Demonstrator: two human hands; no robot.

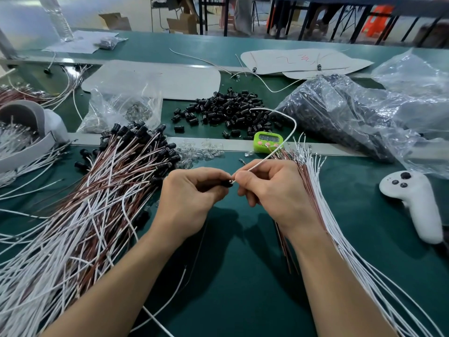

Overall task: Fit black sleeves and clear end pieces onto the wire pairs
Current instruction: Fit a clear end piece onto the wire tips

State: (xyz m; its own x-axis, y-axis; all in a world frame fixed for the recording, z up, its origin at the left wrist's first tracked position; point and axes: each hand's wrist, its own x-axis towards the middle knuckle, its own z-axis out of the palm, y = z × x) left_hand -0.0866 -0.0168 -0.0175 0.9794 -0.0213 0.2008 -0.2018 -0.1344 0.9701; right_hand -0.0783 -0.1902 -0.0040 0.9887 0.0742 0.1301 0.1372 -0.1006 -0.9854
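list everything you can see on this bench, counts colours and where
loose black plastic sleeves: many, black, heap centre back
small clear plastic end pieces: many, clear, left of timer
green digital timer: one, green, centre
sleeved wire pairs: many, white and brown, piled left
bare wire pairs: many, white and brown, fanned right
clear plastic bags: several, clear, back
white handheld controller: one, white, far right
left grip: one hand, pinches held black sleeve
right grip: one hand, pinches white wire

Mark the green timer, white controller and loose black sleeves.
green timer (267, 138), head view, its display face.
white controller (413, 192), head view, its upper body.
loose black sleeves (228, 110), head view, heap's middle.
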